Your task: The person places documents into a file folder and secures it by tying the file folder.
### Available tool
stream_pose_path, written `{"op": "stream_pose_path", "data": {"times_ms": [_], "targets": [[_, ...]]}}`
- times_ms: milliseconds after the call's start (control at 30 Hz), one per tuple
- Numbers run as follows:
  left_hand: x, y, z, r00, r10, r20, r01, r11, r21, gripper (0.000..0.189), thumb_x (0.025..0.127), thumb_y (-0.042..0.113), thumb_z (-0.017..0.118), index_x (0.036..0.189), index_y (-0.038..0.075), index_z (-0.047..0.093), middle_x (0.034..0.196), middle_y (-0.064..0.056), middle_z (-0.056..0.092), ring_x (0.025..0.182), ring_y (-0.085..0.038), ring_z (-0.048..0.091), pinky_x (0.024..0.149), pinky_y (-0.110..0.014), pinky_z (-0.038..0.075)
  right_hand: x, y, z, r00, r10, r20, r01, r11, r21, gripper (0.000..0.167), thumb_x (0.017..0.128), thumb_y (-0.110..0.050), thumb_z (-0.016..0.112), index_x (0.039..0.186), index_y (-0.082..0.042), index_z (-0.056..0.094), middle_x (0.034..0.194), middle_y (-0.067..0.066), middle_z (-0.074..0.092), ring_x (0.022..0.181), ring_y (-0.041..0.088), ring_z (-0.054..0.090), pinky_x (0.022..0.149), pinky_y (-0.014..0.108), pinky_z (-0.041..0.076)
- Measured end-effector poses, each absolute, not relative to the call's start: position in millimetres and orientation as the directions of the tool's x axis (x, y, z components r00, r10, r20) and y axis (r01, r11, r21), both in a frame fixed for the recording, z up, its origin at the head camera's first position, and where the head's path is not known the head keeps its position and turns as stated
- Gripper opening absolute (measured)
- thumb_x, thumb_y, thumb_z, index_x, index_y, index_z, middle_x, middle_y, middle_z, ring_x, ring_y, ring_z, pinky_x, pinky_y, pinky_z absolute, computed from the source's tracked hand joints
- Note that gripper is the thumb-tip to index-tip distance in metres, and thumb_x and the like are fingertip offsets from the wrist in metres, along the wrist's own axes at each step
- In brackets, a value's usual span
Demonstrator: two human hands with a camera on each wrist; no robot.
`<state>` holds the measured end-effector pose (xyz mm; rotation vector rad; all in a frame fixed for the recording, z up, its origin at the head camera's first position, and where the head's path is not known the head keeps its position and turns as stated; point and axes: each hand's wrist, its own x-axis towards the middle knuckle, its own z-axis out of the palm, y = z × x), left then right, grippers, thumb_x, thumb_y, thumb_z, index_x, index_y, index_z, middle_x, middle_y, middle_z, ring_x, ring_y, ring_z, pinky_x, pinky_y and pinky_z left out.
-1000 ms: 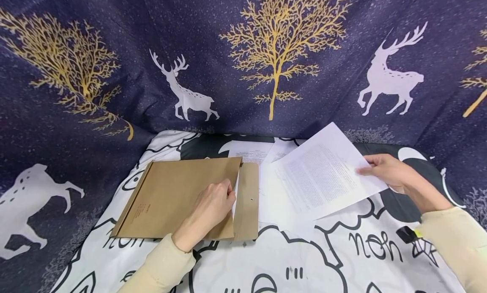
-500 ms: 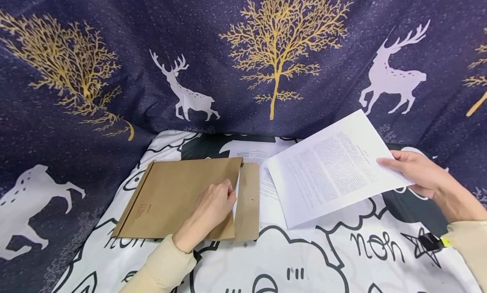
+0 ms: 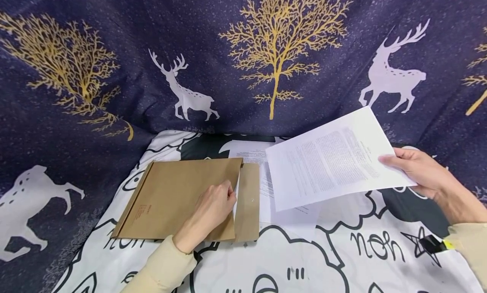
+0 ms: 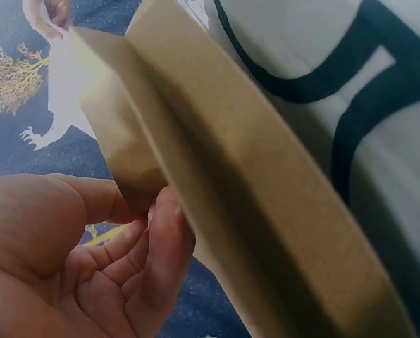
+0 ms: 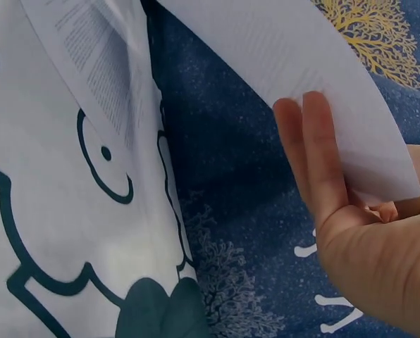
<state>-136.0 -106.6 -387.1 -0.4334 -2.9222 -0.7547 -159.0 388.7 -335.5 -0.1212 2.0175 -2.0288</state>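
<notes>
A dark blue drape printed with stags and golden trees (image 3: pixel 213 26) hangs behind a white bedsheet-like cloth with black cartoon drawings (image 3: pixel 289 259). On the cloth lies a kraft-paper document folder (image 3: pixel 173 191), its flap (image 3: pixel 249 210) turned out to the right and a white sliver showing at the mouth. It looks light and fairly stiff, likely to bend at its creases, and best held by the mouth's edge. A printed sheet (image 3: pixel 323 164) is aloft at the right, tilted, its near part over loose printed pages (image 3: pixel 253 148) beside the flap; whether it touches them, or is more than one leaf, cannot be told. It should handle as light, limp, rather slick and easily creased, so a flat grip near a short edge suits it. The right hand (image 3: pixel 424 174) pinches that edge near a corner, thumb on the printed face, two fingers laid nearly straight along the back. The left hand (image 3: pixel 213 206) pinches the folder's upper panel, its lip between thumb and curled fingertips. A small pale spot (image 3: pixel 252 200) marks the flap.
</notes>
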Motion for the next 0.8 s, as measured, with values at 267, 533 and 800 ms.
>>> {"op": "stream_pose_path", "data": {"times_ms": [267, 533, 800], "targets": [[-137, -106, -385, -0.959, 0.246, 0.139, 0.283, 0.841, 0.461, 0.015, 0.095, 0.007, 0.066, 0.082, 0.009, 0.059, 0.062, 0.002, 0.05, 0.054, -0.015, 0.049, 0.048, -0.03, 0.037, -155, 376, -328, -0.944, -0.236, -0.229, 0.212, 0.096, -0.973, 0.033, 0.111, -0.014, 0.046, 0.109, -0.018, 0.079, 0.096, 0.014, 0.077, 0.078, 0.029, 0.077, 0.06, 0.044, 0.06], [-138, -105, -385, -0.961, 0.242, 0.136, 0.278, 0.844, 0.458, 0.015, 0.094, 0.008, 0.066, 0.081, 0.01, 0.059, 0.062, 0.002, 0.05, 0.055, -0.015, 0.05, 0.048, -0.03, 0.037, -153, 370, -334, -0.931, -0.258, -0.259, 0.232, 0.133, -0.964, 0.034, 0.111, -0.013, 0.046, 0.107, -0.019, 0.079, 0.097, 0.013, 0.077, 0.079, 0.028, 0.077, 0.061, 0.041, 0.06], [-138, -106, -386, -0.962, 0.236, 0.139, 0.274, 0.847, 0.455, 0.015, 0.094, 0.008, 0.066, 0.081, 0.011, 0.059, 0.063, 0.002, 0.051, 0.056, -0.016, 0.051, 0.049, -0.031, 0.038, -153, 353, -351, -0.916, -0.313, -0.25, 0.221, 0.123, -0.967, 0.032, 0.11, -0.011, 0.048, 0.109, -0.02, 0.078, 0.099, 0.013, 0.077, 0.082, 0.029, 0.077, 0.064, 0.042, 0.061]]}}
